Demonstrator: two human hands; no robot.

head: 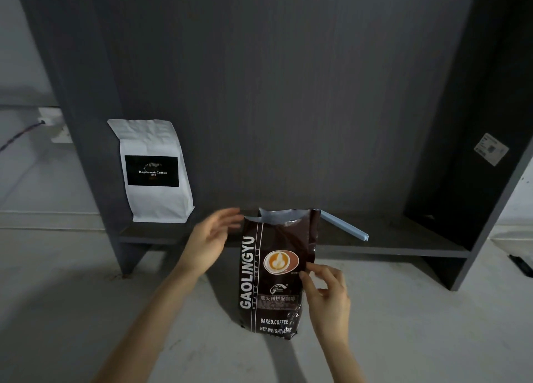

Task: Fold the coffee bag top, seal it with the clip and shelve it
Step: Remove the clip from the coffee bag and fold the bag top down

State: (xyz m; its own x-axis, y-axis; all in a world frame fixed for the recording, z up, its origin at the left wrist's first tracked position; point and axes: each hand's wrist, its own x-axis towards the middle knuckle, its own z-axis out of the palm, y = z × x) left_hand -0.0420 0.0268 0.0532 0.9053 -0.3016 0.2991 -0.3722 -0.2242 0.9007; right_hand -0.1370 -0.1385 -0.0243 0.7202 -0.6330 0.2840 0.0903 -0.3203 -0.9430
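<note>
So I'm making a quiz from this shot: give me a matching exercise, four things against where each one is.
Things:
1. brown coffee bag
2. white coffee bag
3. blue clip
4. left hand

Places:
A. on the shelf, far left, upright
B. on the floor in front of the shelf, top open
C. open, beside the brown bag's top corner
D. lying on the shelf behind the brown bag

Pairs: 1-B, 2-A, 3-D, 4-C

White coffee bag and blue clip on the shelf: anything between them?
Head view: bare shelf board, then the left hand and the dark coffee bag's open top cross in front.
</note>
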